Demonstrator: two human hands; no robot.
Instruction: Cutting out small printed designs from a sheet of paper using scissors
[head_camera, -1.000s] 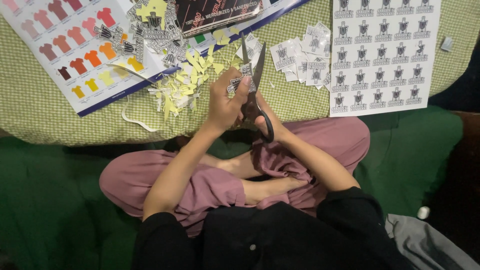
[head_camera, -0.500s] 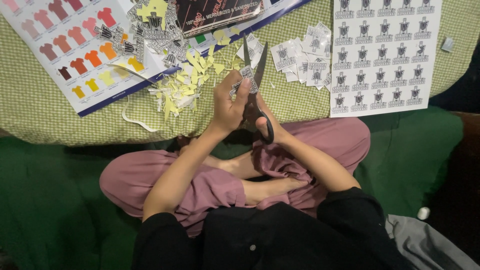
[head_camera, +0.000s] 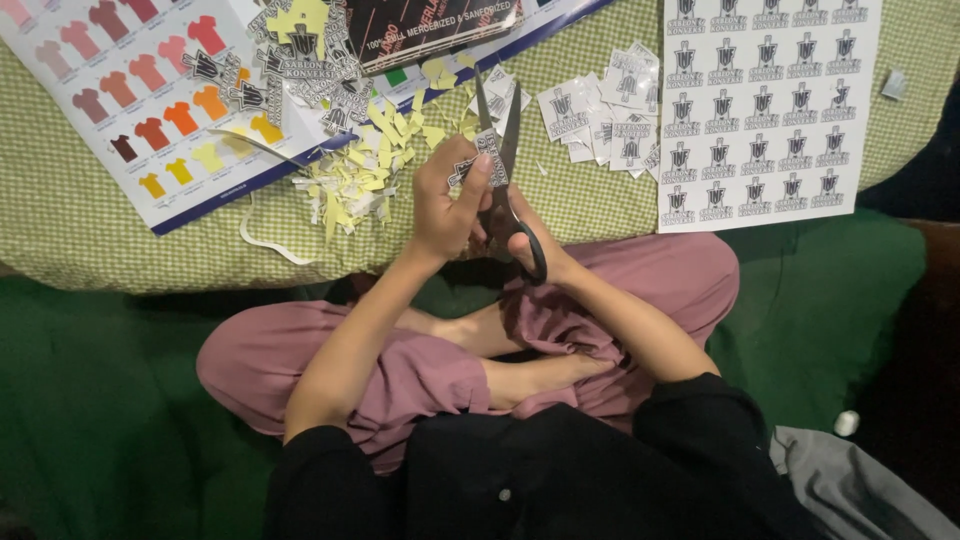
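Black-handled scissors (head_camera: 505, 175), blades parted and pointing away, straddle a small black-and-white printed sticker (head_camera: 490, 158) over the green cloth.

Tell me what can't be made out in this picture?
- Right hand: head view, mostly hidden behind the left hand and scissors.
- Small sticker in the left grip: its cut edge is too small to tell.
- Shirt colour chart: cut off by the top edge.

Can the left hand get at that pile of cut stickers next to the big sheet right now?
Probably not freely: the left hand is pinching a small sticker between the open scissors. The pile lies uncovered, just beyond the blades.
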